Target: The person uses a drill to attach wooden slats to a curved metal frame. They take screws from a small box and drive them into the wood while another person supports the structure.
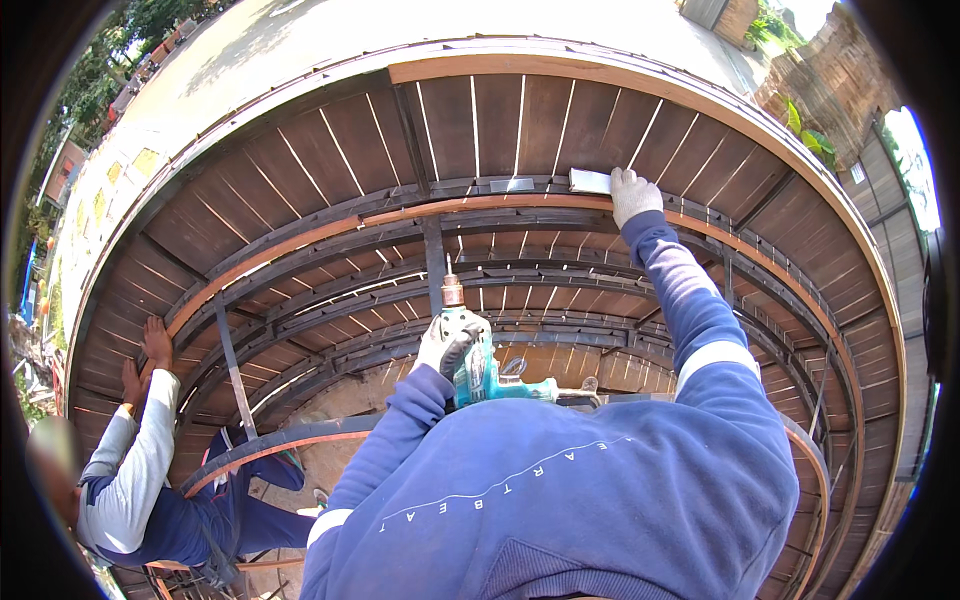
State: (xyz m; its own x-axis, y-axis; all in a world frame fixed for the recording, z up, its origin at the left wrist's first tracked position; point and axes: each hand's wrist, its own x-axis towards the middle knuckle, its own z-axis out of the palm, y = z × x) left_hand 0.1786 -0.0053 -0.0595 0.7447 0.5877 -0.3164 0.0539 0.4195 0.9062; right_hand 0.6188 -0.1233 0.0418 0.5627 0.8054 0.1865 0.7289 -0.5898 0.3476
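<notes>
Just beyond the curved orange-brown strip (540, 202), a short pale block (590, 181) is held at its right end by the gloved right hand (636, 195), whose grip appears closed on it. Its long axis is laid roughly crosswise, along the strip, with the brown slatted wall (497, 125) beyond. A teal power drill (481, 362) is clasped around its front body by the gloved left hand (431, 346), the bit (449, 266) being pointed forward, nearly square to the block. From the bit's tip, the block is placed ahead and to the right, well apart. At far left, a co-worker's bare hands (157, 343) are rested by the slats.
</notes>
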